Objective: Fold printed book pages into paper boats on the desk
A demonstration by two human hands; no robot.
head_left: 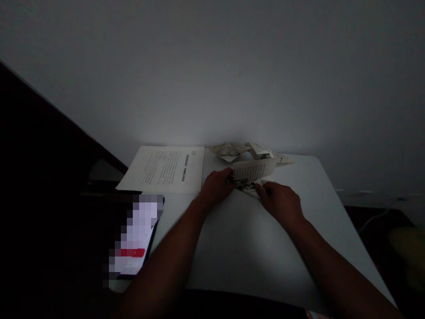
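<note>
From where I stand, both hands meet over the counter (229, 261), near the wall (212, 79), working on a printed paper (254, 170). The left hand (217, 186) has its fingers curled onto the left edge, and the right hand (281, 200) pinches the lower right corner. Taking it from two sides seems to keep it from swinging or slipping: one part stands up, text outward, while a darker printed part lies low between the hands. How hard either one presses, I can't tell in this dim light.

Just behind the paper, folded shapes (229, 151) sit by the wall, creased and pointed, probably put there to leave the near side bare for the forearms. I can't make out whether they touch the paper.

To the left, a sheet (166, 170) lies flat with its print sideways to the person, likely set aside rather than placed for reading. Nearer, a lit phone (137, 241) lies beside the left forearm, perhaps so the screen can be glanced at; most of it is blurred out.
</note>
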